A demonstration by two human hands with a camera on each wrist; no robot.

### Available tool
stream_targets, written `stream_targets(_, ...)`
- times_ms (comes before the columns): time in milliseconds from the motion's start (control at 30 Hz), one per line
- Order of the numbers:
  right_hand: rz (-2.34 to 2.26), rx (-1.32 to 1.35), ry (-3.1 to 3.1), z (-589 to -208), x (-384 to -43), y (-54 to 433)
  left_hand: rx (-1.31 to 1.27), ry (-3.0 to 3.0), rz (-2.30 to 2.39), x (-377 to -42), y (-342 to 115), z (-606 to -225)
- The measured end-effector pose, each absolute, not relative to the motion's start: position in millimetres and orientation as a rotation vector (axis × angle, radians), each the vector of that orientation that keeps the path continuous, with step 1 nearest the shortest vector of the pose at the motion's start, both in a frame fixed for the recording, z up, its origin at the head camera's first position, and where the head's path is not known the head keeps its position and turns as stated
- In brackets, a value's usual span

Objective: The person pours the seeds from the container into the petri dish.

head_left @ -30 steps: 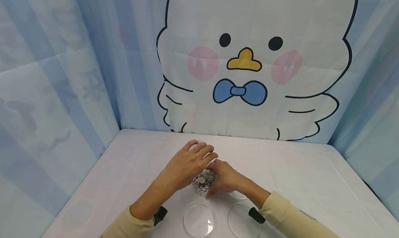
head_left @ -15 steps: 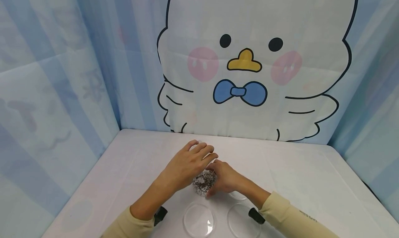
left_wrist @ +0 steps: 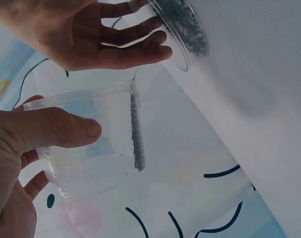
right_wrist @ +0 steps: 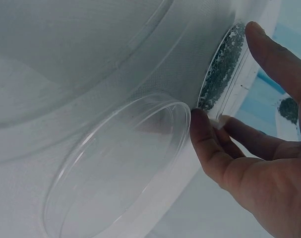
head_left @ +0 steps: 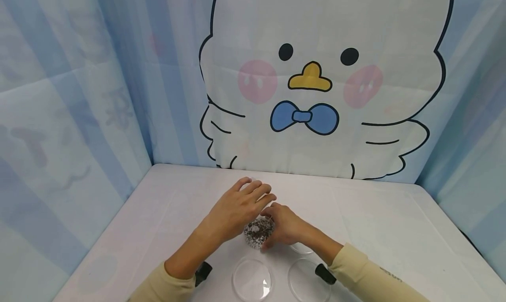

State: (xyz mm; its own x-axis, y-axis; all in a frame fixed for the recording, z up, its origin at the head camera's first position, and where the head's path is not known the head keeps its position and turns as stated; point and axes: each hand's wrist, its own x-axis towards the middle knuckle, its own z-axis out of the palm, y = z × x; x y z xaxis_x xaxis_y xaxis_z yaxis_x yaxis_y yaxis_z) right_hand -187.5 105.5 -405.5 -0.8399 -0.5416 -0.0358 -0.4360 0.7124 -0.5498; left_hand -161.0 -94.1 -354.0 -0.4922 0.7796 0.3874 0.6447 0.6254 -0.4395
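Note:
My left hand (head_left: 237,205) grips a clear plastic cup (left_wrist: 90,163), its thumb across the cup's wall in the left wrist view. The cup is tipped on its side, and dark grainy material (left_wrist: 137,131) lies along its lower wall. From the head the cup is almost wholly hidden behind this hand. Below the cup is a clear round dish (head_left: 258,232) with white and dark brown speckled grains in it. My right hand (head_left: 286,225) holds this dish by its rim, thumb on the near side and fingers on the far side, as the right wrist view (right_wrist: 259,163) also shows.
Nearer me on the white table (head_left: 375,231) lie clear round dishes or lids, one at the left (head_left: 252,279) and one at the right (head_left: 306,282). Another clear rim (head_left: 302,248) shows partly under the right forearm. Black straps (head_left: 325,274) sit by both wrists.
Both hands stay where they were. The dark patch among the speckled grains in the dish looks larger and has shifted slightly toward the far side.

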Motion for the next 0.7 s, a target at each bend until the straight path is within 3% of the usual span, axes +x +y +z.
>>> stream_targets(700, -0.797, -0.775, 2.716, -404.7, -186.9, 105.4, -1.104, -2.298, 0.347, -161.7, -93.8, -354.6)
